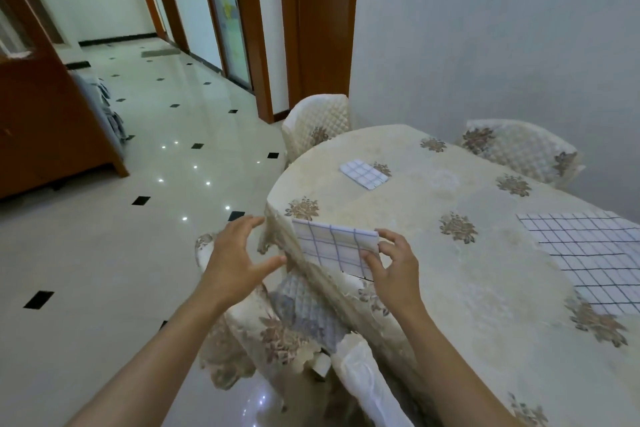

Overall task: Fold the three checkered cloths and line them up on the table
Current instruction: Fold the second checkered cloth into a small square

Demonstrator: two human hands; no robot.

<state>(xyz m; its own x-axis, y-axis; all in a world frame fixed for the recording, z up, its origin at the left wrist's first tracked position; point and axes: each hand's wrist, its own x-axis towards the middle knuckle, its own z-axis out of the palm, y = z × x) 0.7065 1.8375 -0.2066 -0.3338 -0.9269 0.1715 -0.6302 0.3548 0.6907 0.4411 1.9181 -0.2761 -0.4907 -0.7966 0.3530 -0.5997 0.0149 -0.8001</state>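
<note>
Right hand [394, 270] pinching the right edge of a folded checkered cloth [334, 248] at the table [450, 191] edge, left hand [235, 253] just beside it, fingers spread, holding nothing, smaller folded cloth [363, 174] farther back, third cloth [588, 253] spread flat at right.

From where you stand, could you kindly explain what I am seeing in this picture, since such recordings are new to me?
There is no machine here: one wide camera sits on a person's head and looks forward and down, so the two bare arms coming in from below are that person's own. The right hand pinches a folded checkered cloth at the near edge of the table; the left hand is open beside it, holding nothing. A flowered tablecloth covers the table. On it lie a smaller folded cloth, farther away, and a spread-out checkered cloth at the right. Chairs with quilted covers stand around.
</note>
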